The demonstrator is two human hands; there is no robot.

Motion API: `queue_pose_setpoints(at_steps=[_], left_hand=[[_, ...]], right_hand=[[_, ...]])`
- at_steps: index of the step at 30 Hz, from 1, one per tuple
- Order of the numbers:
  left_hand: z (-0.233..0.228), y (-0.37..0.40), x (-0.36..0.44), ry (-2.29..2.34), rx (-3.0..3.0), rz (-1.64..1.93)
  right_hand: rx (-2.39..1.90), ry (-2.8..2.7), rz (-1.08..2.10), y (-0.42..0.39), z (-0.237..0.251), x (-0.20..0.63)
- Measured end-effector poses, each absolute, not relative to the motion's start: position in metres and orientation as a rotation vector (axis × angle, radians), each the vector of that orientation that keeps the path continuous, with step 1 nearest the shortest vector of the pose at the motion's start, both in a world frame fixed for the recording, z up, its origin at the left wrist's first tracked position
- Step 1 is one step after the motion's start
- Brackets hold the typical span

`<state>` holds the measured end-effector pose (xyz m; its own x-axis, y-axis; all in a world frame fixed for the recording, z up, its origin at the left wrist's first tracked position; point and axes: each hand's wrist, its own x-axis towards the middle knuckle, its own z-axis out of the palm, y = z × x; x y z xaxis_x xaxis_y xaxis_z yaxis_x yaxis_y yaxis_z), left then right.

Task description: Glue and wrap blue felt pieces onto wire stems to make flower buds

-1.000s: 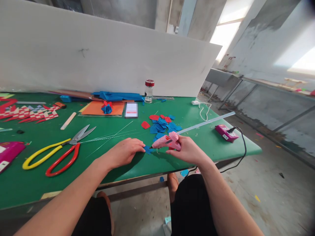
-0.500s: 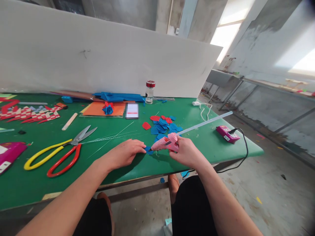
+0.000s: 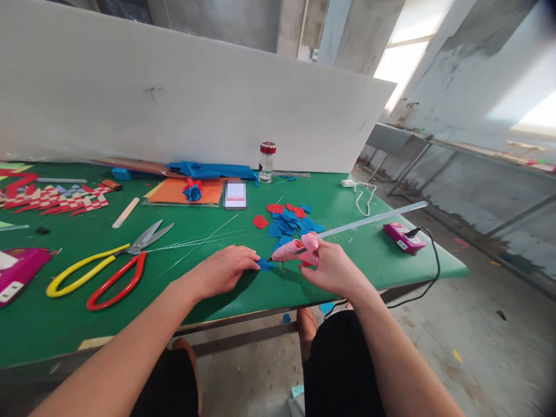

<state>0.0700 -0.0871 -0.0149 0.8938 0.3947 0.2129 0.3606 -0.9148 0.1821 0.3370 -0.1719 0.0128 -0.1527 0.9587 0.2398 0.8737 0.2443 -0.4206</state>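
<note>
My right hand (image 3: 332, 266) is closed round a pink hot glue gun (image 3: 290, 251), and a long clear glue stick (image 3: 373, 220) sticks out of its back. The gun's nozzle points left, at or just above a small blue paper petal (image 3: 264, 264). Closed at the petal's left edge are the fingers of my left hand (image 3: 228, 269), holding it low over the green table. Behind the gun lies a loose pile of blue petals (image 3: 286, 222), with red petals (image 3: 260, 221) at its back and left.
Scissors (image 3: 141, 240) with yellow and red handles and thin wires (image 3: 204, 241) lie left. A glass jar (image 3: 266, 162) stands by the white board (image 3: 195, 98). A red-and-blue paper flower (image 3: 192, 191) rests on orange paper (image 3: 167, 192). A magenta power strip (image 3: 402, 237) sits right, its black cord over the edge.
The glue gun has tilted slightly and its trigger area looks squeezed, with the glue stick's end shifted right. My left hand stays at the petal. The view has moved a little.
</note>
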Motion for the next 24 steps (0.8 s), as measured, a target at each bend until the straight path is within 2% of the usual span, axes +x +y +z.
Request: queue_pose_setpoints(at_steps=[8,24], left_hand=[[-0.0165,-0.0859,0.0704,0.573,2.891,0.405],[-0.0128,-0.0876,0.0715,0.572,2.886,0.405]], right_hand=[[-1.77,-2.094,0.243,-0.1726,0.0132,0.3333],[-1.71,-2.105,0.241,-0.1728,0.0116,0.3378]])
